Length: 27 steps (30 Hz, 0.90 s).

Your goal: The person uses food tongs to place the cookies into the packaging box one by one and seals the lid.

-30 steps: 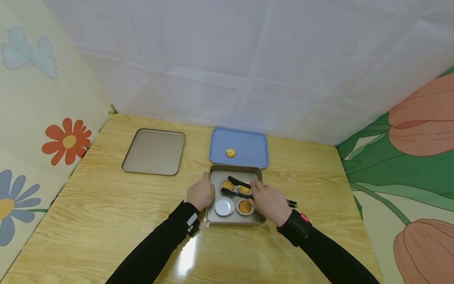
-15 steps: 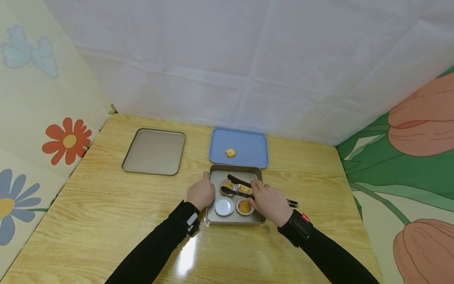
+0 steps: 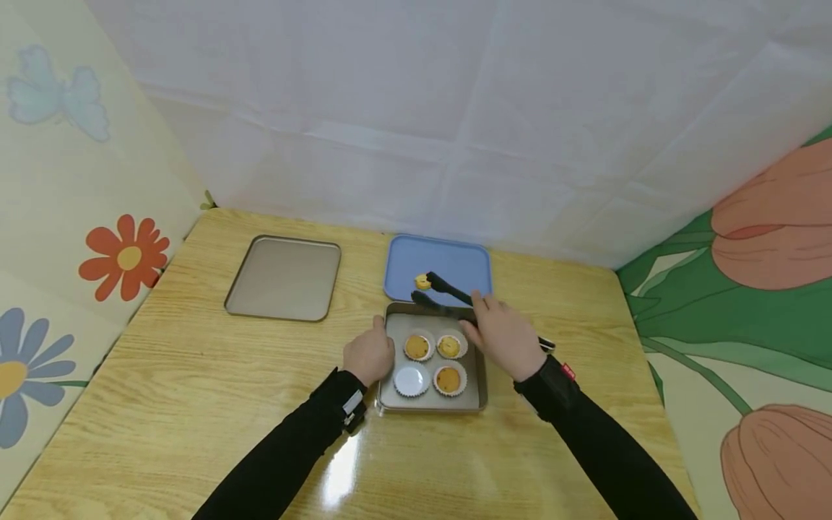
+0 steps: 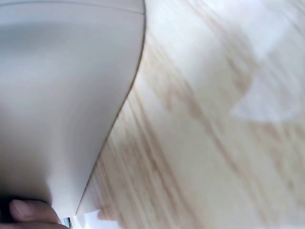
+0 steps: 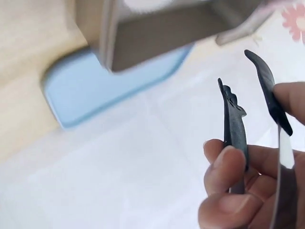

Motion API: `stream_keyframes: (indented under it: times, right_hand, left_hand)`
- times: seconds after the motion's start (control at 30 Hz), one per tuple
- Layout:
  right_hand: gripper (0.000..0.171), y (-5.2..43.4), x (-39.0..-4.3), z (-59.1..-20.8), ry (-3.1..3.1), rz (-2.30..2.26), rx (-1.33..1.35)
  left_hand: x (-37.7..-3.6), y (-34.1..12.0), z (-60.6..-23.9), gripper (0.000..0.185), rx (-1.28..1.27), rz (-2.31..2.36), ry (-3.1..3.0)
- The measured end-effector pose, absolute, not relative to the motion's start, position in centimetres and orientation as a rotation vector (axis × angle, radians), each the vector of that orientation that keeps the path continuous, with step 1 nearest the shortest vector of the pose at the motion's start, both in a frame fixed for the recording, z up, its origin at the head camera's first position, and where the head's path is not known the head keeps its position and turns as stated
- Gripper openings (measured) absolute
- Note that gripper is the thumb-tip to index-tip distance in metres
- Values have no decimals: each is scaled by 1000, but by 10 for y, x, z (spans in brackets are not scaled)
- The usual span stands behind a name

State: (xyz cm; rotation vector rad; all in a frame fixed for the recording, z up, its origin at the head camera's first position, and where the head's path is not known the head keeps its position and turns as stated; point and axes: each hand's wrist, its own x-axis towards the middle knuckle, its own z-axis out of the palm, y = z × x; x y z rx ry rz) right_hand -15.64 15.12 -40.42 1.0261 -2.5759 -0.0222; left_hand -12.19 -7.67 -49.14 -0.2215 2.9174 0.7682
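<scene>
My left hand grips the left wall of a deep metal baking pan; in the left wrist view its fingers lie against the pan's outer side. My right hand holds black-tipped tongs above the pan's far edge, their arms spread apart with nothing seen between them. Inside the pan are several white paper cups: muffins sit in three, at back left, back right and front right, while the front-left paper cup is bare. One small muffin lies on the blue tray, close to the tong tips.
A flat metal tray lies at the far left of the wooden table. Behind the table hangs a white cloth, and flower-patterned panels stand on both sides.
My right hand has carried the tongs from over the back muffins in the pan up and away toward the blue tray. My left hand and the pan have stayed in place.
</scene>
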Motion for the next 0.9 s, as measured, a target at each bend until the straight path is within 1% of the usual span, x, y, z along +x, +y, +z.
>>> stream_keyframes:
  times: [0.2,0.4,0.67,0.9]
  right_hand:
    - [51,138,-188,-394,-2603,-11,974]
    - [49,122,-214,-401,-2707,-110,925]
    - [46,108,-231,-418,-2845,-221,870]
    - [42,103,-233,-421,-2912,-239,864]
  left_hand:
    - [-121,-77,-492,38,-236,779,2916]
    - [-119,-77,-494,39,-223,773,2939]
    - [-118,-75,-496,41,-230,763,2946]
    - [-119,-76,-497,43,-232,741,2947]
